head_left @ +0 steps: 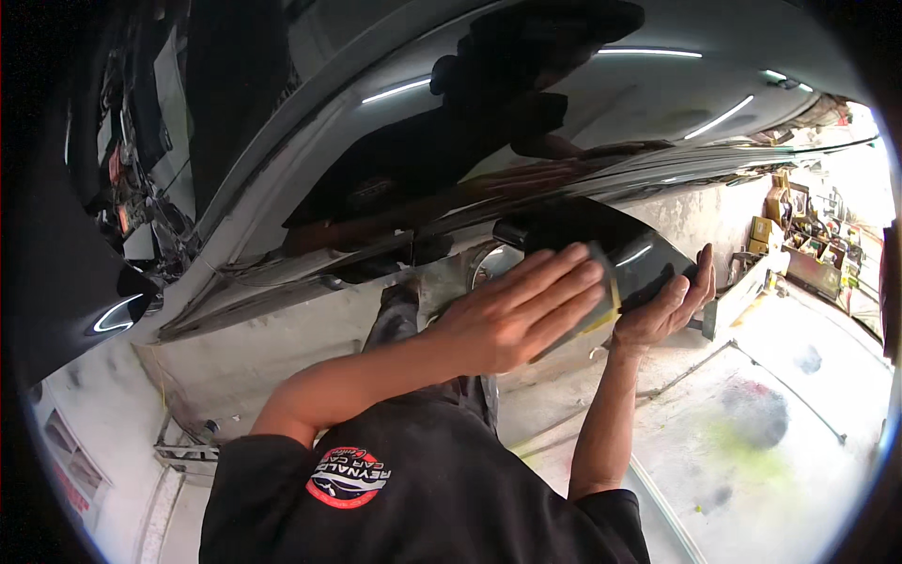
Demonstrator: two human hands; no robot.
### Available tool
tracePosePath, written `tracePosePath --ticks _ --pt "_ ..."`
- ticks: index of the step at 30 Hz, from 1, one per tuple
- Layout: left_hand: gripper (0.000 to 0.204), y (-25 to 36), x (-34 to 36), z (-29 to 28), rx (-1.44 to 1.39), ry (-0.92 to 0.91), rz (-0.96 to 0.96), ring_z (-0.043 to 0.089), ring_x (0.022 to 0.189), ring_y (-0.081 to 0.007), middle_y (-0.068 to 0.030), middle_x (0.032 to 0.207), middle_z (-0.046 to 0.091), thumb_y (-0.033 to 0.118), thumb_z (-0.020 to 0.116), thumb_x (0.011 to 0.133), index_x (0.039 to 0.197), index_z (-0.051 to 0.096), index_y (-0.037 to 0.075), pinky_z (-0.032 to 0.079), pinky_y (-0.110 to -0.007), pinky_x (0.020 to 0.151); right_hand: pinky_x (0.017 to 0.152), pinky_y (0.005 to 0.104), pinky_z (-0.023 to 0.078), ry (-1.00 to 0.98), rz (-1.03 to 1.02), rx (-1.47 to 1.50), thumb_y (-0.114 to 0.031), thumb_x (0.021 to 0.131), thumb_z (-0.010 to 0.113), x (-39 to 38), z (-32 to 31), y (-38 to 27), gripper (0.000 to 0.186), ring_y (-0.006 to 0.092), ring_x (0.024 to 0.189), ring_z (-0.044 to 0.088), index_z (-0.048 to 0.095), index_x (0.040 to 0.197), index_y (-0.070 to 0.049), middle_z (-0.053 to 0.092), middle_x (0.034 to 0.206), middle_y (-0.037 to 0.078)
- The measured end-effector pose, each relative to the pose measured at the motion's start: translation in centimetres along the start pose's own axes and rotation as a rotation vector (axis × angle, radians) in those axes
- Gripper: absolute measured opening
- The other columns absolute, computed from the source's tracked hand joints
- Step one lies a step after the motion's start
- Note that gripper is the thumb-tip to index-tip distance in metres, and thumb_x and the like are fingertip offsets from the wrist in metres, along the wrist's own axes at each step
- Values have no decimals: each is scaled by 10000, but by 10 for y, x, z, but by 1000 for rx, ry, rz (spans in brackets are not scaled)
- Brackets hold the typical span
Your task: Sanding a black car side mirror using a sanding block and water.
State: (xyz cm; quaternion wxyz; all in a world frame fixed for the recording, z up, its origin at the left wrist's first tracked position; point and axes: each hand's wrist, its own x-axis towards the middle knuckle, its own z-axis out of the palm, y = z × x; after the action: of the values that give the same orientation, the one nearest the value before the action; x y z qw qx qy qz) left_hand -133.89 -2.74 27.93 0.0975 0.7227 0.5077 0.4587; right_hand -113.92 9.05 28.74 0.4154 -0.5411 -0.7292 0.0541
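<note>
Glossy black car body (526,113): stretches from 10 to 1 o'clock, catching the person's outline and several lamp tubes.
Dark T-shirt (451,470): at 6 o'clock, a round red-and-white badge on it.
Left hand (536,310): just right of centre, toward 3 o'clock, reaching across; its fingers are straight and close together, laid over the near side of the shell. The thumb is hidden, so I cannot tell whether they grip anything.
Black shell (625,235): toward 2 o'clock, between the hands and below the car's edge; possibly a mirror housing. Whether it is attached is unclear.
Yellow strip (614,293): at 3 o'clock, by the left fingertips; sheet edge or tape, too blurred to tell.
Right hand (667,305): at 3 o'clock, clasping the shell's outer end between thumb and fingers.
Step in hand: seemingly rubbing or smoothing, left hand working, right steadying.
Next move calls for: probably even left-hand pressure and a firm right hold.
Paint-spotted floor (756,418): at 4 o'clock.
Cluttered boxes (813,230): between 2 and 3 o'clock, well apart from the hands.
</note>
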Motion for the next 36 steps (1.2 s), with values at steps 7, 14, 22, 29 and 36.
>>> tracePosePath --ticks 7,14,22,29,36 --pt "551 9 59 9 -246 7 -107 522 1476 -380 -231 1541 580 -10 689 897 1442 621 -45 426 -504 1246 1187 488 334 3 -24 2 -384 1107 403 -2 -5 8 595 337 1376 471 554 1528 8 537 1459 215" --pt "651 -14 6 5 -521 18 -201 404 1563 -334 -177 1653 467 -23 685 919 1551 534 19 399 -487 1272 1206 484 319 29 -7 14 -391 1107 394 -4 1 3 608 342 1405 457 548 1531 17 521 1497 224" --pt "675 -21 -22 -1 -554 -32 -183 420 1552 -329 -157 1649 476 -5 711 934 1575 512 59 404 -467 1273 1212 477 311 9 20 17 -422 1116 389 -5 4 -2 629 332 1424 441 530 1544 17 516 1524 207" --pt "622 -27 9 10 -634 64 -276 410 1557 -318 -160 1664 451 11 681 987 1580 504 66 381 -459 1286 1220 497 324 12 -40 -2 -389 1128 364 -11 9 0 612 369 1424 467 518 1530 47 544 1541 228" --pt "545 -32 -12 4 -600 51 -342 416 1553 -305 -151 1657 457 86 639 1041 1569 503 65 393 -458 1285 1248 494 316 3 -1 27 -383 1133 355 -17 14 -5 611 370 1469 449 495 1546 46 507 1553 247"
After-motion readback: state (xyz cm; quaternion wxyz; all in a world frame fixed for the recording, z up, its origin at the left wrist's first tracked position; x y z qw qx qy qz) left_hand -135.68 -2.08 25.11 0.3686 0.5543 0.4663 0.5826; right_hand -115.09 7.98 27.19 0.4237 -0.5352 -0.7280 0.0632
